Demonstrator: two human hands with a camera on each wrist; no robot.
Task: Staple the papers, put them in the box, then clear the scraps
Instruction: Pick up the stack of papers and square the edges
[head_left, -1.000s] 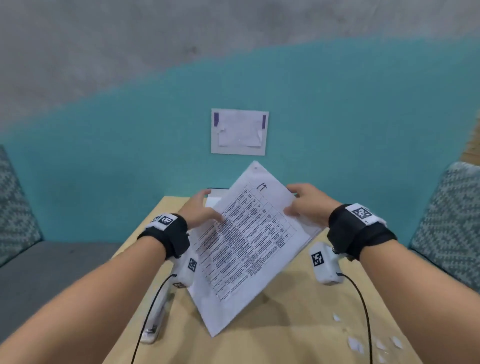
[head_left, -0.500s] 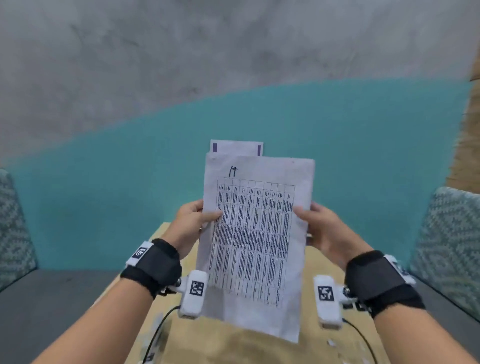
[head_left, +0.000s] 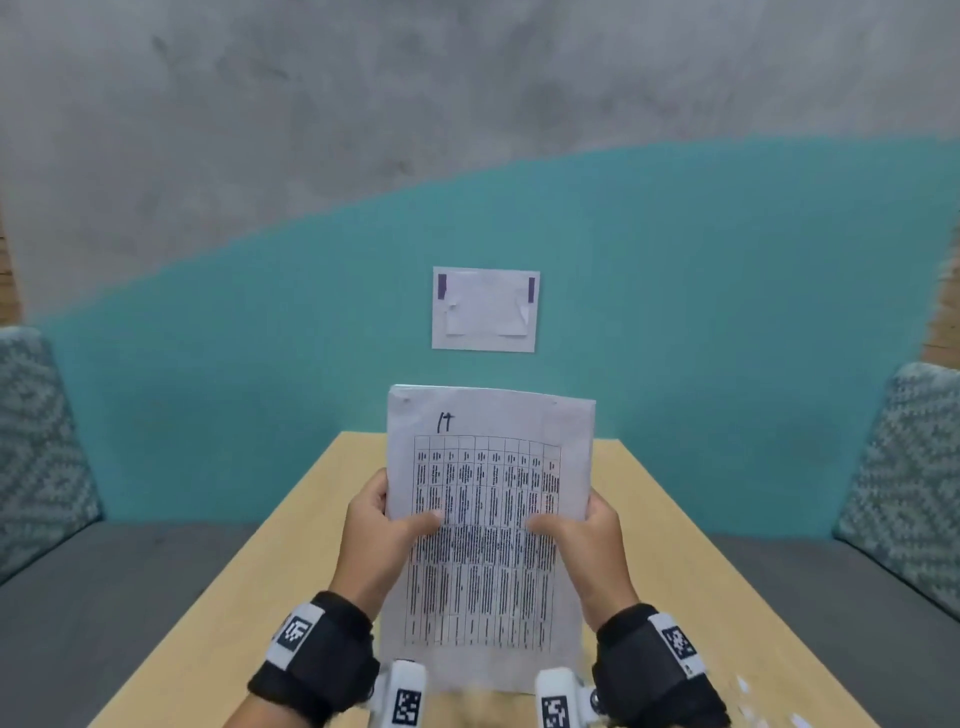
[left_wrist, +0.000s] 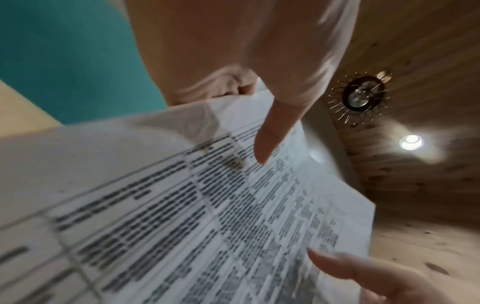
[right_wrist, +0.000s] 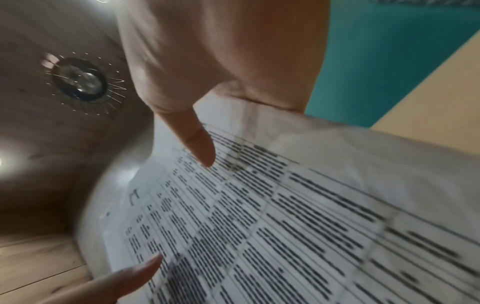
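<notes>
I hold a stack of white papers (head_left: 488, 519) printed with a table upright over the wooden table (head_left: 675, 571). My left hand (head_left: 384, 525) grips the stack's left edge, thumb on the front. My right hand (head_left: 582, 530) grips the right edge the same way. In the left wrist view the papers (left_wrist: 182, 205) fill the lower frame under my left thumb (left_wrist: 270, 142). The right wrist view shows the papers (right_wrist: 285, 216) under my right thumb (right_wrist: 200, 144). A few white paper scraps (head_left: 748, 696) lie at the table's near right. Stapler and box are out of view.
A white sheet (head_left: 485, 310) is taped to the teal wall behind the table. Patterned cushions (head_left: 904, 478) flank the table on grey benches (head_left: 104, 597). A wooden ceiling with lamps (left_wrist: 359, 96) shows in the wrist views.
The papers went from lying tilted on the table to being held upright in both hands. The hands shifted to the stack's side edges, then came lower and nearer.
</notes>
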